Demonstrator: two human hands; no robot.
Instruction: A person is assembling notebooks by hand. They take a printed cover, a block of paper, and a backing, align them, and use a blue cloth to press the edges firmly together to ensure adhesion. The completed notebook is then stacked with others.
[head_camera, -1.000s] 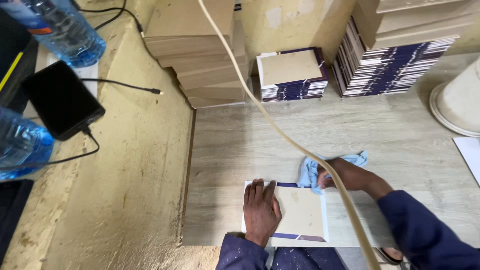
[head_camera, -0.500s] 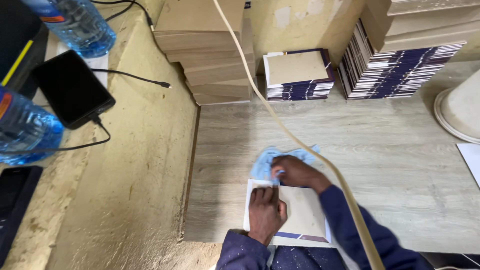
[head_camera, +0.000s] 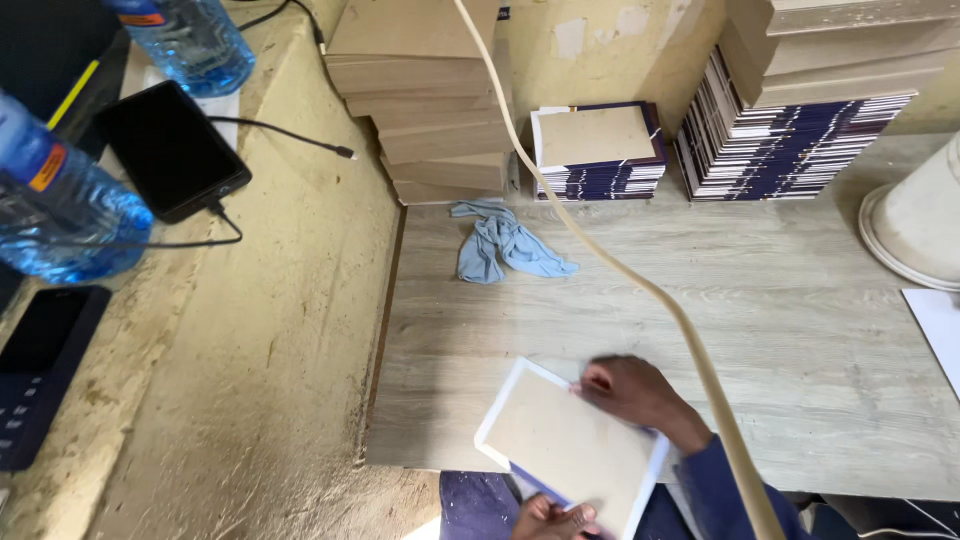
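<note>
Board (head_camera: 570, 450) at lower centre, tilted off the table (head_camera: 800, 330) edge, wants steady support: right hand (head_camera: 628, 392) fingers flat on its top edge, left hand (head_camera: 553, 519) pinching its bottom edge.

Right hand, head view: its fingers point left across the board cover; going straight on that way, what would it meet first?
The right hand already rests on the board cover. Straight on leftward it would slide over the cover's top corner, then bare wooden table, then probably the table's left edge. The blue cloth lies well off that line.
</note>
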